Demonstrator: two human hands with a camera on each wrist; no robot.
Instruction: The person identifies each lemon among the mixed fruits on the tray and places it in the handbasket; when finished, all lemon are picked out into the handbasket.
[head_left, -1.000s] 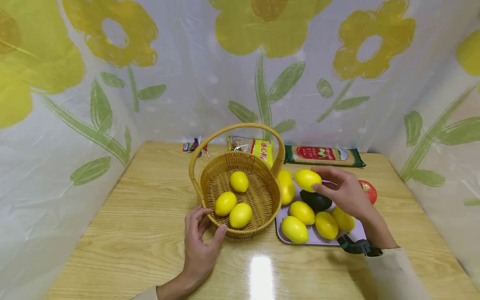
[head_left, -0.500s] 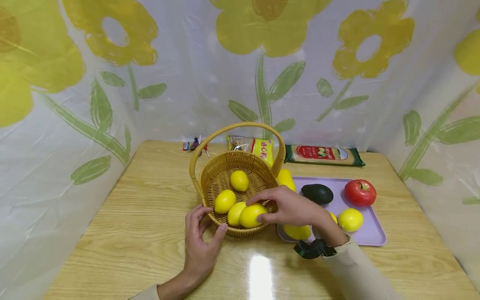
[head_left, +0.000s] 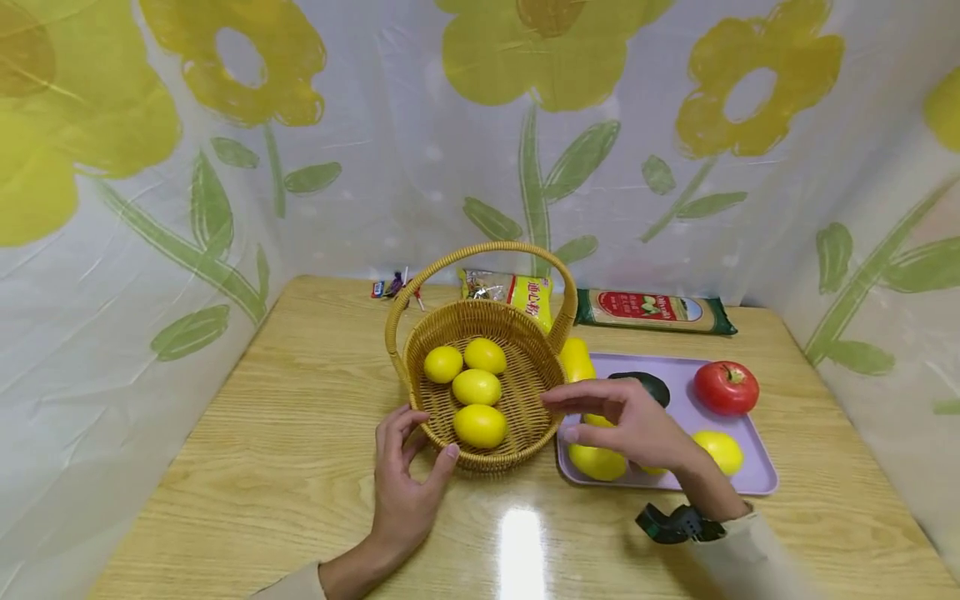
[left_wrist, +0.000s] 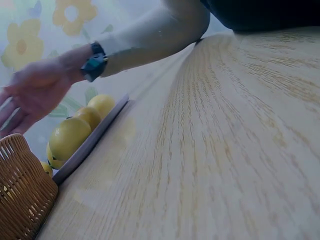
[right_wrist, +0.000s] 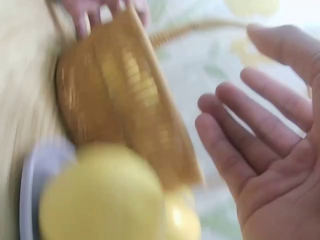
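A woven wicker basket [head_left: 487, 462] with an arched handle stands on the table, several lemons [head_left: 480, 427] lying inside it. At its front left, my left hand [head_left: 408, 492] holds the rim, with curved fingers and thumb spread along it. My right hand [head_left: 637, 425] hovers between the basket's right side and the purple tray [head_left: 757, 467], fingers extended and nothing in them. Several yellow fruits, including a lemon [head_left: 718, 452], lie on that tray with a dark avocado [head_left: 645, 388] and a red tomato-like fruit [head_left: 726, 387]. My right hand partly covers some of them.
Behind the basket lies a yellow food packet [head_left: 528, 296], with a long green-ended package [head_left: 656, 311] to its right. Small wrapped candies [head_left: 393, 286] sit at the back left. A flower-printed curtain [head_left: 375, 200] encloses the table.
My right hand carried a lemon from the tray into the basket, let it go, and moved back right. The lemons in the basket shifted. My left hand stayed at the rim.
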